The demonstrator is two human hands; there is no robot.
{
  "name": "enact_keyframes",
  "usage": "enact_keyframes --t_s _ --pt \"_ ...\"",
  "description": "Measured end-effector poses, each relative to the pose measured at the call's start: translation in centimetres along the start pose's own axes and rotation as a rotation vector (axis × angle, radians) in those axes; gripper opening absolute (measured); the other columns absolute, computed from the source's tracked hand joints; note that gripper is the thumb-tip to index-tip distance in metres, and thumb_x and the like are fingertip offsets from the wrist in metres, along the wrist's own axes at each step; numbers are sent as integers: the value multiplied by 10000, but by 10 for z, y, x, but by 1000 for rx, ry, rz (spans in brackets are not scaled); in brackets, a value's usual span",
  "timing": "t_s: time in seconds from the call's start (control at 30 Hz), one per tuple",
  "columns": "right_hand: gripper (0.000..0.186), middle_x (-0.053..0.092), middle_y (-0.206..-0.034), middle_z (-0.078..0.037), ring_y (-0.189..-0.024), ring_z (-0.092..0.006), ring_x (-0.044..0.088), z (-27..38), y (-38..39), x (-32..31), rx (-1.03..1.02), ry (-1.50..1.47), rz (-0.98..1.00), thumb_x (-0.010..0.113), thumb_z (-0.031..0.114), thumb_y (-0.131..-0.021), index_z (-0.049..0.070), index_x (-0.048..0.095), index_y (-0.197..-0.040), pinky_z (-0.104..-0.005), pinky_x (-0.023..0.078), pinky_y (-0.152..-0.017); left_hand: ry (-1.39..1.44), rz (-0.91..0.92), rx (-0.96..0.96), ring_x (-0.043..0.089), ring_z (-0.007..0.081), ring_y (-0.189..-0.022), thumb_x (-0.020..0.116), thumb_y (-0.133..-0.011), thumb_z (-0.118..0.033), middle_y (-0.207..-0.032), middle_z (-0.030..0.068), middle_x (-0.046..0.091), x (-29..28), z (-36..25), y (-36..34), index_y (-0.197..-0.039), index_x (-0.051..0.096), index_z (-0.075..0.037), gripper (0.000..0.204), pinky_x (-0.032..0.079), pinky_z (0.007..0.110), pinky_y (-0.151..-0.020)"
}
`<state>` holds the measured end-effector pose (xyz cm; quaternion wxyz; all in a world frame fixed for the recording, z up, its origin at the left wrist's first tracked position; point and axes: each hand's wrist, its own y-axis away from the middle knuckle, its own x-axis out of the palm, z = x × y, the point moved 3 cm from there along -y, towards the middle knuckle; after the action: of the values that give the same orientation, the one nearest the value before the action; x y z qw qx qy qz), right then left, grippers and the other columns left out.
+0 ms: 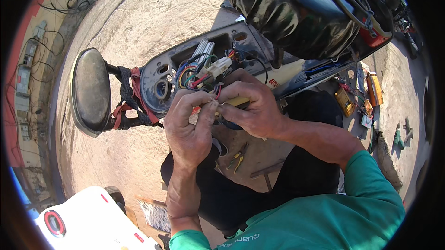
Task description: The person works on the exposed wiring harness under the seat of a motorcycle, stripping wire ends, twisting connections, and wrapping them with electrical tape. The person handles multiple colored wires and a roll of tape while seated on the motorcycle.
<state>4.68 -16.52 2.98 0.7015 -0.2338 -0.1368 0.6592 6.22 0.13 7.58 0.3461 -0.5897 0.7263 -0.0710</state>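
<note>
Fingers (191, 101) of the left hand (189, 122) and right hand (252, 106) meet, pinched on thin wires (218, 93) whose ends are too small to tell. Just beyond them, toward the top of the view and nearer the right hand, a white plug connector (219, 67) lies over the grey plastic panel (149, 76), its long axis slanting up to the right; it looks boxy and pale among multicoloured leads (185, 74).

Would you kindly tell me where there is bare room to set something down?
Bare ground lies beyond the grey plastic panel, between the wall and the shiny black cover; another patch lies between the padded backrest and the white bodywork. It is crowded where the left hand and right hand meet the wires, and at right around the yellow device.
</note>
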Motion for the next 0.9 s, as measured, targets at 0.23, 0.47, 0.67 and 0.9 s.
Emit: enact_keyframes --t_s 0.23,0.47,0.67,0.9 --pt "189 633 -1020 -113 -928 -253 660 5 2 -2 -113 27 13 784 67 -870 55 747 -1055 -357 543 -803 -125 -19 55 660 185 -935 688 -902 84 -1018 118 689 0 -6 5 -1085 699 34 190 520 287 -821" --pt "146 646 -1025 -104 -918 -214 678 4 0 -5 -19 -100 43 734 106 -951 21 738 -1069 -331 551 -800 -158 -115 88 664 275 -821 722 -908 23 -927 124 664 2 11 5 -1040 672 -16 146 526 360 -746" --pt "146 691 -1014 -72 -902 -128 687 -11 1 -5 209 -366 14 706 126 -983 12 701 -1074 -306 557 -790 -193 -73 101 644 294 -821 731 -900 14 -917 125 644 6 8 2 -1014 637 -20 152 508 385 -746" --pt "162 686 -941 -40 -864 -105 649 -15 7 -12 377 -360 29 725 160 -967 25 666 -1034 -307 528 -772 -230 -48 108 628 301 -813 743 -865 27 -908 116 625 8 4 3 -1007 634 -30 187 501 404 -739"
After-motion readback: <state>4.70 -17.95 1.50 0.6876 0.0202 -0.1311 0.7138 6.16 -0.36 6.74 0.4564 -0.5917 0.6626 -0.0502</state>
